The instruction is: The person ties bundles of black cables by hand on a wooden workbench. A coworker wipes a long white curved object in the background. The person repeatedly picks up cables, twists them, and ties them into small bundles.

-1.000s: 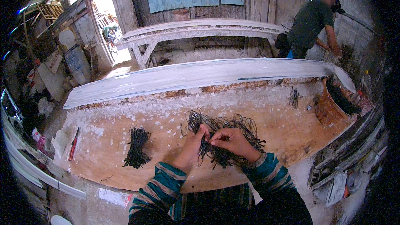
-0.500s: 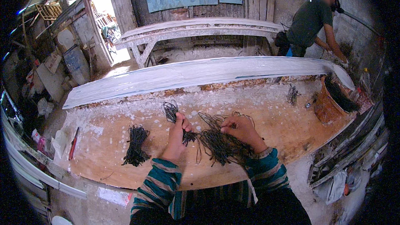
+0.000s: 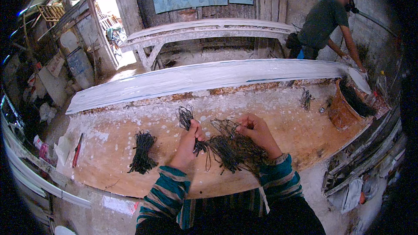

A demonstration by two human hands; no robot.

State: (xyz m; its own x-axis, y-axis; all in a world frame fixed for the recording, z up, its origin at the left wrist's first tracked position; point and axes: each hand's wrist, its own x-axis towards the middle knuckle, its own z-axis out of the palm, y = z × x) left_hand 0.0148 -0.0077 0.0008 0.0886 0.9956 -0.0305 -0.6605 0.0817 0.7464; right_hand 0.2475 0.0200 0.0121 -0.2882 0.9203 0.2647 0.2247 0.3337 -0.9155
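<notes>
My left hand (image 3: 190,142) is closed around a small bundle of black cord loops (image 3: 186,115); loops stick out above the fist and ends hang below it. Beside it lies a loose pile of black cord loops (image 3: 235,150) on the wooden board. Over the far edge of that pile, my right hand (image 3: 257,132) pinches with thumb and forefinger at a thin loop. A neater bundle of black cords (image 3: 143,151) rests on the board to the left of my left hand.
An orange-brown bucket (image 3: 344,111) holding dark cords stands at the board's right end, near a small cord bunch (image 3: 306,100). Red-handled scissors or a cutter (image 3: 77,150) lie far left. A white padded ledge (image 3: 196,78) runs behind. Another person (image 3: 324,21) bends at the back right.
My left hand with its bundle has shifted slightly right and down. My right hand has moved a little right, its fingers lifted at the pile's far edge. The other person leans lower.
</notes>
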